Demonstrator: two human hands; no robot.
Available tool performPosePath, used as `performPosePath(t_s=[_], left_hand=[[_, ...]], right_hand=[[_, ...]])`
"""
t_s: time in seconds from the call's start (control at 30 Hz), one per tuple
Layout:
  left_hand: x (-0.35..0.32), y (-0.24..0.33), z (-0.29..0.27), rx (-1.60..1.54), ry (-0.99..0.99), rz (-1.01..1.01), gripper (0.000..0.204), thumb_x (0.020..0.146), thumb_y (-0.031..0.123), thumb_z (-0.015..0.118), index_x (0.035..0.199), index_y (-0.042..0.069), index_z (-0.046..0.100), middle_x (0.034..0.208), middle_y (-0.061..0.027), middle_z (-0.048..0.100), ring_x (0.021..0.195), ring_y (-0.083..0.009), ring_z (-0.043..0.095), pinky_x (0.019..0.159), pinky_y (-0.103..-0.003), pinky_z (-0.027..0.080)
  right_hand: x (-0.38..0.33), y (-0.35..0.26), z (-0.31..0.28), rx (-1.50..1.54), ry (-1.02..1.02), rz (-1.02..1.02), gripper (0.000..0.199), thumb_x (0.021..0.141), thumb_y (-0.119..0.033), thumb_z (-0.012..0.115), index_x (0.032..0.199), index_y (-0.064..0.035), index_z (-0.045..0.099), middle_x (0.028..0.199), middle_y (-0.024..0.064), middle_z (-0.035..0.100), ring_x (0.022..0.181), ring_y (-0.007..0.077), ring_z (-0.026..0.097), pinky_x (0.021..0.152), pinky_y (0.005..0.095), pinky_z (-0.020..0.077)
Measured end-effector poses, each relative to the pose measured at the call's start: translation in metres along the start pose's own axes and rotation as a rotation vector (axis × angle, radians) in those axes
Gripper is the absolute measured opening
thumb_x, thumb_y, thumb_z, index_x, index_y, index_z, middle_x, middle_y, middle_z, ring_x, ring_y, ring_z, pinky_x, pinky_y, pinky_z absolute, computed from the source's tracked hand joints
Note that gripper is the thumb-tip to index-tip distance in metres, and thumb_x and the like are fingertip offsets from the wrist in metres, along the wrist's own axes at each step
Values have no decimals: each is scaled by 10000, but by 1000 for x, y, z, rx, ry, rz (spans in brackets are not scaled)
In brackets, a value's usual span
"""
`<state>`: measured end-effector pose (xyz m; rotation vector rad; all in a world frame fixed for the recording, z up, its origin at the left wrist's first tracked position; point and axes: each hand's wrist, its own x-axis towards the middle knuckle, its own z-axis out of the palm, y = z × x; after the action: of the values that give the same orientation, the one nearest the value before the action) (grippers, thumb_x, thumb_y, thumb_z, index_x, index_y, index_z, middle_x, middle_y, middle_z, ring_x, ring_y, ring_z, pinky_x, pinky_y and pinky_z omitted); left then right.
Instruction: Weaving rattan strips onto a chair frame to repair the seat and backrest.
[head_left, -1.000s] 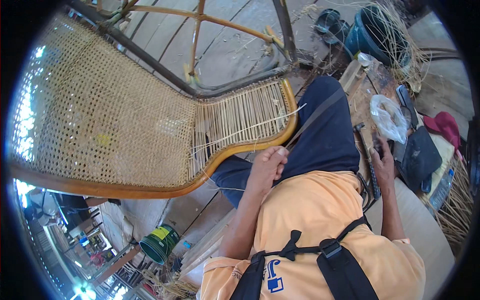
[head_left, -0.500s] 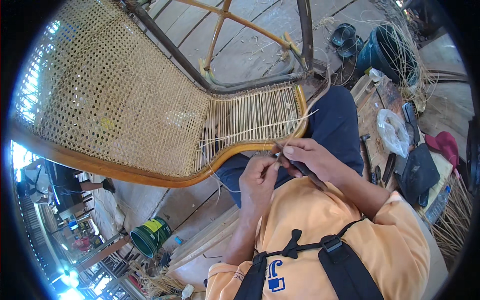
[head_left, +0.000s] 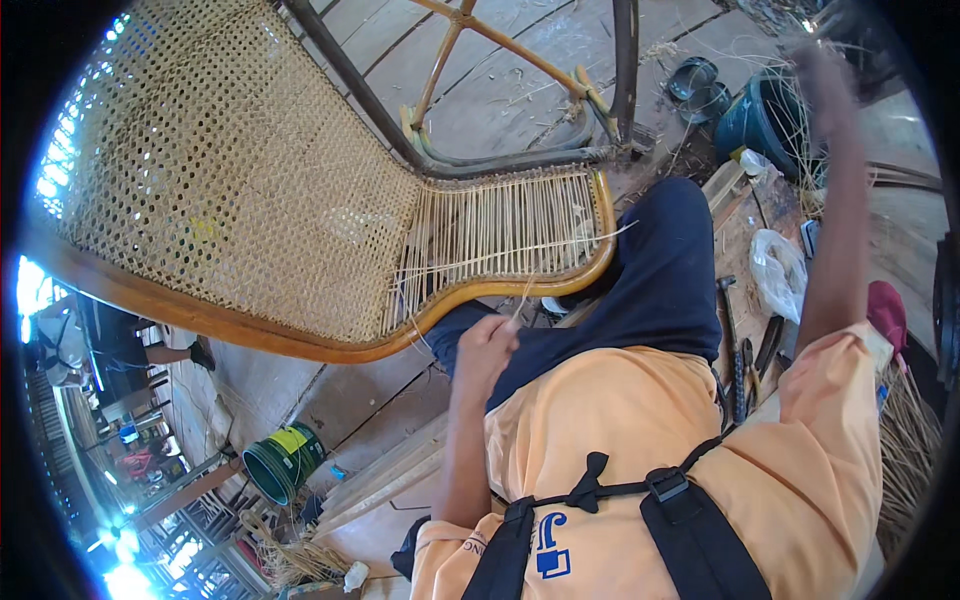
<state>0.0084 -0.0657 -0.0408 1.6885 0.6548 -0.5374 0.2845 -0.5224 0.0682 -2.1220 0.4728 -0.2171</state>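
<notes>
A chair with a curved, glossy rattan frame lies tilted across the left and middle of the view. Its large panel of woven cane has an open mesh; the smaller end section carries parallel cane strands, with a few crossing them. Below that section's near edge, my left hand is closed, pinching a thin cane strand at its fingertips. My right arm reaches far to the upper right. There my right hand, smeared by motion, is beside the teal bucket and its loose strands; its fingers cannot be read.
Dark bowls sit by the teal bucket. On the boards at right lie a clear plastic bag, a hammer and a maroon cap. A green bucket lies tipped at lower left, near wooden planks.
My right hand has left the left hand and swung to the upper right; the dark blade-like tool it held is no longer visible. My left hand moved slightly left and down.
</notes>
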Motion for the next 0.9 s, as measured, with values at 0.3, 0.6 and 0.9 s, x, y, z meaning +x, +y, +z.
performPosePath(t_s=[0.3, 0.6, 0.9], left_hand=[[28, 49, 38, -197, -185, -61, 181, 876, 188, 546, 897, 15, 596, 605, 10, 510, 444, -47, 397, 397, -169, 299], [-5, 0, -20, 72, -76, -159, 152, 880, 175, 533, 878, 40, 605, 626, 19, 531, 505, -40, 446, 456, -201, 360], [-10, 19, 13, -29, 67, -11, 165, 893, 176, 541, 854, 25, 597, 624, 4, 549, 479, -46, 443, 433, -201, 359]], right_hand=[[-267, 22, 192, 855, -1333, 519, 274, 877, -295, 558, 906, -22, 548, 633, 5, 479, 500, 75, 442, 433, 206, 339], [-185, 59, 195, 836, -847, 477, 218, 891, -262, 530, 838, -52, 554, 659, 14, 527, 453, 91, 462, 389, 213, 359], [-302, 17, 233, 786, -1364, 411, 224, 851, -214, 622, 935, -35, 517, 697, 19, 513, 499, 60, 426, 423, 191, 333]])
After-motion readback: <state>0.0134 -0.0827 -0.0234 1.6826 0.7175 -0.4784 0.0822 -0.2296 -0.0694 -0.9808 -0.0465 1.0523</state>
